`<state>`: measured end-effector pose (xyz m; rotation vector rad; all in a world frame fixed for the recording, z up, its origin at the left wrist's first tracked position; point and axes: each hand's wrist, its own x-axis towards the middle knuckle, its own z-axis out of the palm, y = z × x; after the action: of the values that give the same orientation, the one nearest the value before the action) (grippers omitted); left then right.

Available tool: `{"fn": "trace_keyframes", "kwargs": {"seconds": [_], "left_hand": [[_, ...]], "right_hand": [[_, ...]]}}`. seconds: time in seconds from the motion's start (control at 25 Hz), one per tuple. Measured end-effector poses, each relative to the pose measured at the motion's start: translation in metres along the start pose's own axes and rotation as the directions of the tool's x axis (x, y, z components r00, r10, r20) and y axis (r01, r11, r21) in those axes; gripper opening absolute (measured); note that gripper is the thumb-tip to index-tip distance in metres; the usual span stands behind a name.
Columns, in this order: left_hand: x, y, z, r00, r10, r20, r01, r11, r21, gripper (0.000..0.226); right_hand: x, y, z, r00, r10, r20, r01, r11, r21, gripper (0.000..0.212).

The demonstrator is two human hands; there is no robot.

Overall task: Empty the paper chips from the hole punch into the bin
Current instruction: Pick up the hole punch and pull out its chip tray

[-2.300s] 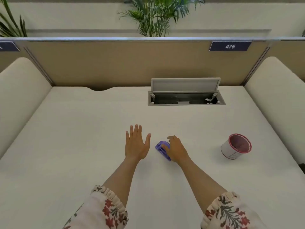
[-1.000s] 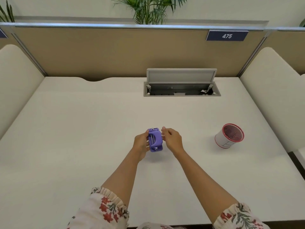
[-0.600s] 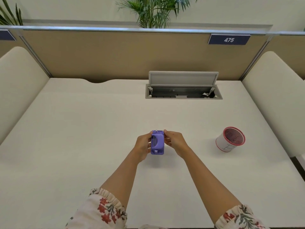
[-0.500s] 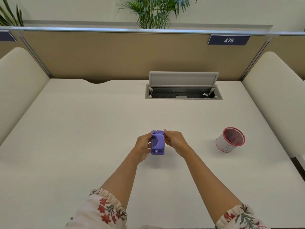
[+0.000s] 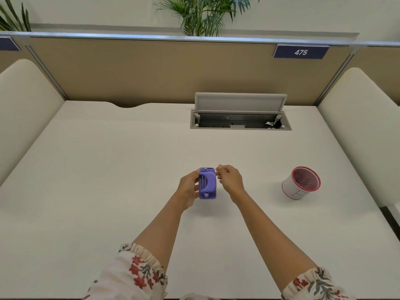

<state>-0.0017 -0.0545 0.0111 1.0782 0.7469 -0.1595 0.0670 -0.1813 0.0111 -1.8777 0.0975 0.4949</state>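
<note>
A small purple hole punch [image 5: 207, 183] is held above the white desk [image 5: 108, 169], its underside turned up towards me. My left hand [image 5: 188, 187] grips it from the left side. My right hand [image 5: 229, 180] is at its upper right edge, with the fingertips pinched against that corner. The bin [image 5: 301, 185], a small white cylinder with a red rim and dark red inside, stands upright on the desk to the right, well apart from both hands.
An open cable hatch [image 5: 240, 123] with its grey lid raised lies at the back of the desk. Padded cream dividers [image 5: 357, 126] flank both sides, and a tan partition with the number plate 475 [image 5: 300, 52] closes the back.
The punch was lifted off the desk by my right hand and taken into both hands, underside up. In the last half second my right fingers shifted slightly up to its top right corner.
</note>
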Motion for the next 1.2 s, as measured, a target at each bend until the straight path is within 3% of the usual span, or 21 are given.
{"fn": "trace_keyframes", "kwargs": {"seconds": [0.08, 0.24, 0.52, 0.84, 1.2], "left_hand": [[0.002, 0.000, 0.000, 1.000, 0.013, -0.023, -0.014, 1.000, -0.018, 0.026], [0.003, 0.005, 0.002, 1.000, 0.009, -0.024, -0.010, 0.998, -0.066, 0.032], [0.005, 0.006, 0.003, 0.999, -0.035, -0.042, 0.031, 0.994, -0.109, 0.029], [0.005, 0.009, 0.001, 0.998, -0.035, -0.047, 0.030, 0.992, -0.120, 0.029], [-0.007, 0.002, 0.017, 0.989, 0.021, 0.145, 0.025, 0.951, -0.309, 0.036]], "right_hand": [[-0.009, -0.005, 0.000, 0.995, -0.094, -0.033, 0.093, 0.995, -0.019, 0.032], [-0.022, -0.008, 0.003, 0.984, -0.165, 0.067, 0.169, 0.984, -0.053, 0.027], [-0.026, -0.013, 0.003, 0.977, -0.209, 0.051, 0.214, 0.969, -0.122, 0.022], [-0.032, -0.021, 0.004, 0.976, -0.217, 0.029, 0.219, 0.972, -0.089, 0.018], [-0.023, -0.051, -0.006, 0.975, -0.148, -0.167, 0.155, 0.988, 0.028, 0.020]]}}
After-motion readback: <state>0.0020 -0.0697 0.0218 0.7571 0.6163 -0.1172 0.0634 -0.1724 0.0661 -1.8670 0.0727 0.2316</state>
